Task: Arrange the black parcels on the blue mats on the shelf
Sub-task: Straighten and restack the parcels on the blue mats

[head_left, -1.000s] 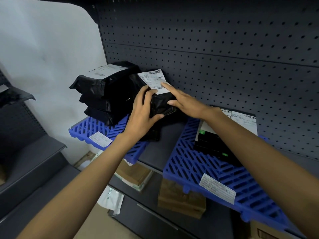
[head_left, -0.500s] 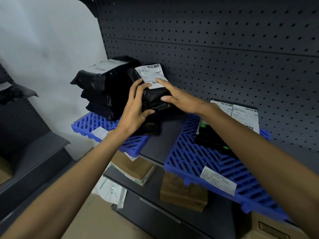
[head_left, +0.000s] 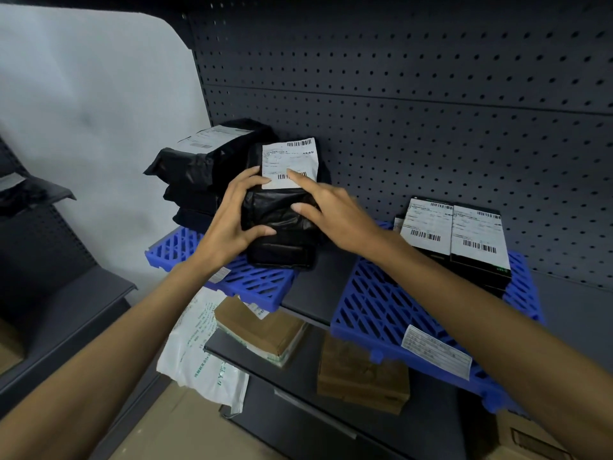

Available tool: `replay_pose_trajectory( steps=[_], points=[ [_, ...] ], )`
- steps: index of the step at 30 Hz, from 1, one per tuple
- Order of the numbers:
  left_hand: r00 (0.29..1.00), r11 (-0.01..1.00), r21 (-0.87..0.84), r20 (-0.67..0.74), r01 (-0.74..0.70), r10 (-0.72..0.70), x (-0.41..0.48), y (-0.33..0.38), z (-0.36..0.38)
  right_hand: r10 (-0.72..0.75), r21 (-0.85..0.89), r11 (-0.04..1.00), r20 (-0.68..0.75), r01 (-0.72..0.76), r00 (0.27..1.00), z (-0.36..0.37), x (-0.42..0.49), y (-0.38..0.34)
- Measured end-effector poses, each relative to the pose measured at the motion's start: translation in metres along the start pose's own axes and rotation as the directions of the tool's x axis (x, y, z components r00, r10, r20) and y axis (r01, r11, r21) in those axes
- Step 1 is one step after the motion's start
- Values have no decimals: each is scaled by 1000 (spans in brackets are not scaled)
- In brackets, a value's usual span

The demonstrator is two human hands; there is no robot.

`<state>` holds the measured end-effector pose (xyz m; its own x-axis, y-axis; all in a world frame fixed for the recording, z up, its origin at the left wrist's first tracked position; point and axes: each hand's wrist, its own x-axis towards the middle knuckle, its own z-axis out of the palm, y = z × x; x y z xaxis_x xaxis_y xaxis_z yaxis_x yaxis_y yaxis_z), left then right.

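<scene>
Parcel point(head_left: 282, 224), black, white label, centre frame: stands on left mat point(head_left: 258, 283) beside stack point(head_left: 195, 174) of parcels. Left hand point(head_left: 232, 224) cups its left side, fingers spread; right hand point(head_left: 331, 214) lies on its front, fingers extended. Right mat point(head_left: 381, 310): two labelled boxes point(head_left: 464, 247), right of frame.

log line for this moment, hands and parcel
phase: placing | left hand: on parcel left side | right hand: on parcel top, fingers on label | parcel: on left mat, beside stack
</scene>
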<state>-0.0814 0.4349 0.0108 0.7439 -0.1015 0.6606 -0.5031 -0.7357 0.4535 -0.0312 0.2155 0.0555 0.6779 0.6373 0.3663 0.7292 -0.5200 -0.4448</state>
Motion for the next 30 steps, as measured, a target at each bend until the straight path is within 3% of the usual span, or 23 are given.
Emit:
replay_pose_trajectory(
  steps=[6,12,21,26,30],
  points=[
    [1000,1000,-6,30,2,-2,3,-11,-8,67,-25,997,-143,-71,987,11,3,-16],
    [999,996,77,6,-51,51,2,-12,-12,62,-9,998,-168,-64,984,10,3,-20],
    [997,980,197,81,-24,8,-6,-15,-19,41,-45,998,-62,-44,997,26,-5,-19],
    [998,832,554,-26,-29,52,-21,-5,-15,37,-87,995,-135,-49,990,45,-19,-12],
    [997,689,722,23,-65,70,-33,2,-8,86,31,996,-192,-82,978,60,-23,-14]
  ],
)
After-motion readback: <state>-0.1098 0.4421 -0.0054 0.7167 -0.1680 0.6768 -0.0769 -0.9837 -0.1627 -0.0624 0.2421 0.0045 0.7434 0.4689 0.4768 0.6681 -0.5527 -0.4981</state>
